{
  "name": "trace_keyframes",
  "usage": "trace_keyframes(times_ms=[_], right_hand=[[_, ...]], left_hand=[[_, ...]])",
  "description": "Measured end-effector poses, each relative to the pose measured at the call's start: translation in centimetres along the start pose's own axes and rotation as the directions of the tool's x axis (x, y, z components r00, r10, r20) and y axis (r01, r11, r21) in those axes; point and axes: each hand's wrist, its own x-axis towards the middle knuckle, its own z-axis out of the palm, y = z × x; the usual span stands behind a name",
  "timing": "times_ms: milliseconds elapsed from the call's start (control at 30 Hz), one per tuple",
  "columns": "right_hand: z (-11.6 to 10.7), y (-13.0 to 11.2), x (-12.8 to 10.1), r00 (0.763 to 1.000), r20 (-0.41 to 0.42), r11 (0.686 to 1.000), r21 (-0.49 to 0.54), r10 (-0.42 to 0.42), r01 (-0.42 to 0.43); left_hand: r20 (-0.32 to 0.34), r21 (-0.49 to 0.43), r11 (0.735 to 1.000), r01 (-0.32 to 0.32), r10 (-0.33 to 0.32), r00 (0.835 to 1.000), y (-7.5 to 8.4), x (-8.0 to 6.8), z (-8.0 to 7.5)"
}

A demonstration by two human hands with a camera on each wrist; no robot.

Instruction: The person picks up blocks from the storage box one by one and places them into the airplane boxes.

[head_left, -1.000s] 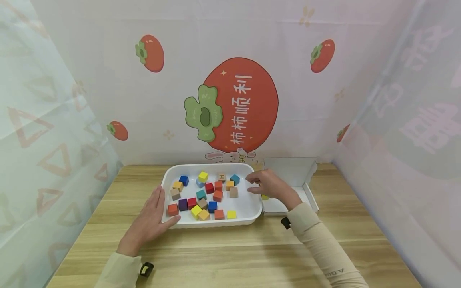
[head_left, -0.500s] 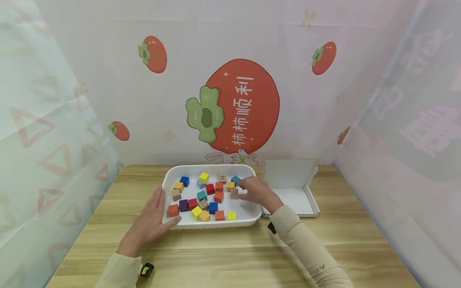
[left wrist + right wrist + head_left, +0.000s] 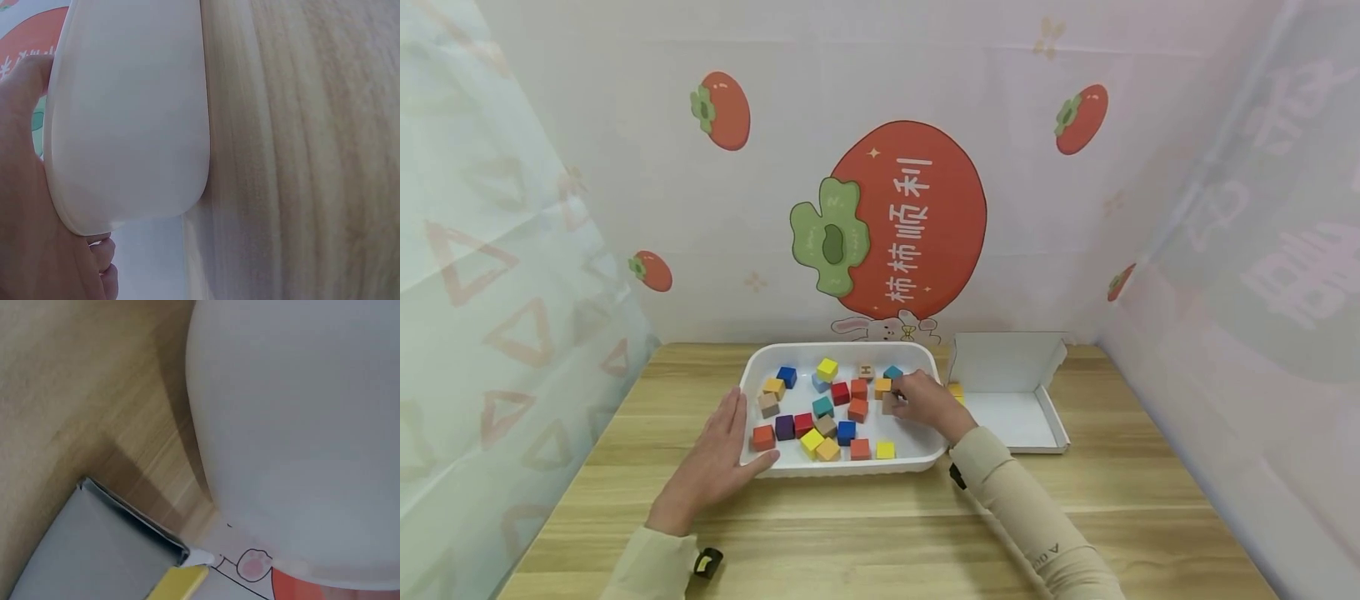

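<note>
Behind everything, a printed wall cloth (image 3: 1037, 233) with painted fruit rises above the wooden table (image 3: 865, 533). On the table sits a white tray (image 3: 838, 470), its floor scattered with coloured cubes. Just beside its right end lies a smaller white box (image 3: 1011, 421), lid upright at the back, with a yellow block (image 3: 956, 390) at its left edge.

The left hand (image 3: 718, 450) is spread wide, straight fingers lying along the tray's left end and the thumb over the near corner, seemingly steadying it. The right hand (image 3: 928, 404) reaches over the right rim, fingers bent and drawn narrow, the tips at a plain wooden block (image 3: 889, 404) on the tray's right side. Whether the pinch has closed I cannot tell; the knuckles hide it.

Picking out one block looks like the step in hand. The next move probably calls for a firm pinch and a straight lift, without nudging the orange-yellow block (image 3: 883, 387) touching or just behind it.
</note>
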Motion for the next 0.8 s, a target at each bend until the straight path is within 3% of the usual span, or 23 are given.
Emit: trace_keyframes(times_ms=[333, 567, 800], right_hand=[[-0.6, 0.0, -0.5, 1.0, -0.008, 0.999, 0.041, 0.0, 0.0], [-2.5, -0.1, -1.3, 1.0, -0.019, 0.994, 0.11, -0.013, 0.015], [-4.8, 0.0, -3.2, 1.0, -0.017, 0.991, 0.132, 0.025, -0.022]], left_hand=[[0.0, 0.024, 1.0, 0.002, -0.002, 1.0, 0.1, 0.1, 0.1], [0.007, 0.018, 1.0, 0.005, -0.006, 1.0, 0.0, 0.1, 0.0], [0.007, 0.006, 1.0, 0.008, -0.008, 1.0, 0.1, 0.1, 0.0]])
